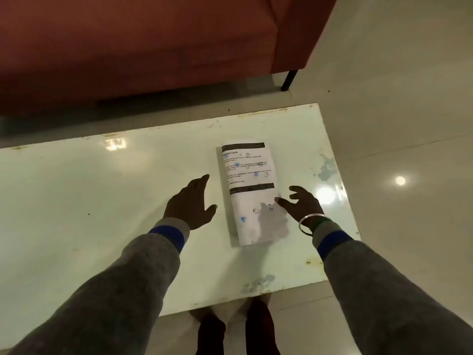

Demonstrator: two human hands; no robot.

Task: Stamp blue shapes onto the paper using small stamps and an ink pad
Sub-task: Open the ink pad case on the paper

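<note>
A white printed paper (252, 193) lies lengthwise on the pale glossy table (102, 196), right of centre. It carries black bands, lines of text and several small blue stamped marks. My left hand (192, 204) hovers open just left of the paper, fingers spread, holding nothing. My right hand (300, 202) hovers open at the paper's right edge, fingertips over its lower corner, a metal bangle on the wrist. No stamps or ink pad are in view.
A red-brown sofa (143, 47) with a black leg (289, 80) stands beyond the table's far edge. Tiled floor (409, 98) surrounds the table on the right. My feet (235, 329) show below the table's near edge. Worn patches mark the table's right side.
</note>
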